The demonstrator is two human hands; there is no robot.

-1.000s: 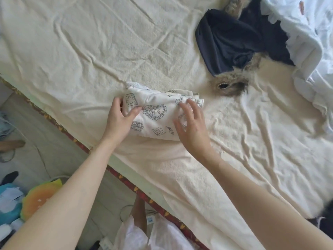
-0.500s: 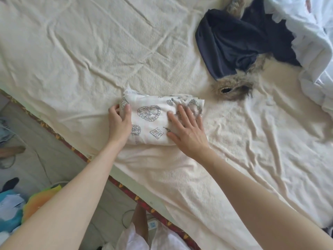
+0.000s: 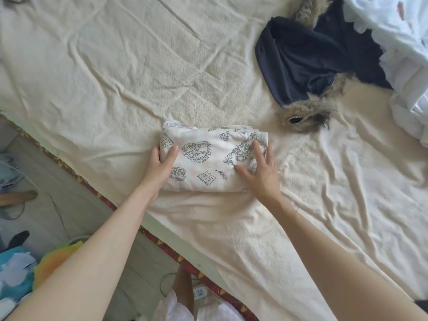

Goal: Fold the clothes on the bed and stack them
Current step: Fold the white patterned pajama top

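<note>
In the head view, a folded printed garment [image 3: 213, 161] is seen lying on the bed [image 3: 104, 77] near its front edge. Its left end is gripped by the left hand [image 3: 159, 167], thumb on top and fingers curled round the side; the right hand [image 3: 259, 170] is laid flat on the right end, fingers spread. The fold is probably being pressed — even, outward smoothing would be needed so the bundle is kept square and no layer slips. A dark garment [image 3: 301, 59] with fur trim [image 3: 303, 117] is left unfolded beyond. No containers are shown.
</note>
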